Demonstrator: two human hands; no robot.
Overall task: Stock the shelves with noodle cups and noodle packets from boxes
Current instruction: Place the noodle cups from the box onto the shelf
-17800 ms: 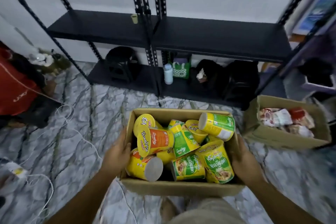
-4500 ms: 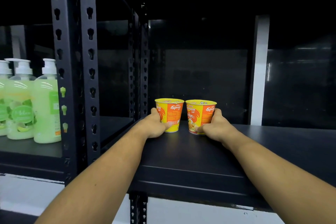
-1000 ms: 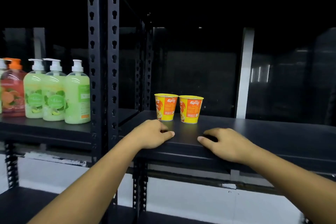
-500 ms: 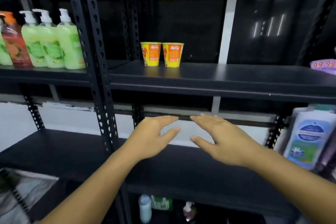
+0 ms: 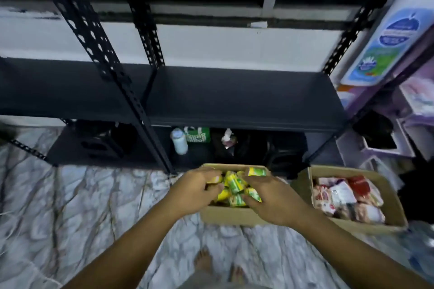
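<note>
**Head view: left hand (image 5: 196,191) and right hand (image 5: 273,200) in the box (image 5: 225,217) of noodle cups (image 5: 234,185)**

Both hands reach down into the open cardboard box, which stands on the marbled floor (image 5: 82,206) just in front of the black shelf rack. The noodle cups lie jumbled on their sides inside it, yellow with green bands. The left fingers are curled round a yellow cup at the left of the pile, with the thumb beneath it. The right fingers are curled over a green-banded cup at the far right corner, with the thumb against the nearer cups. Motion blur softens both grips.

To the right, a little apart, a second box (image 5: 397,206) holds red and white noodle packets (image 5: 340,195). A wide dark shelf (image 5: 234,96) lies beyond and above the boxes. On the lowest level behind them stand a white bottle (image 5: 179,142) and a green patterned bag (image 5: 197,134). Bare feet (image 5: 204,263) show at the near edge.
</note>
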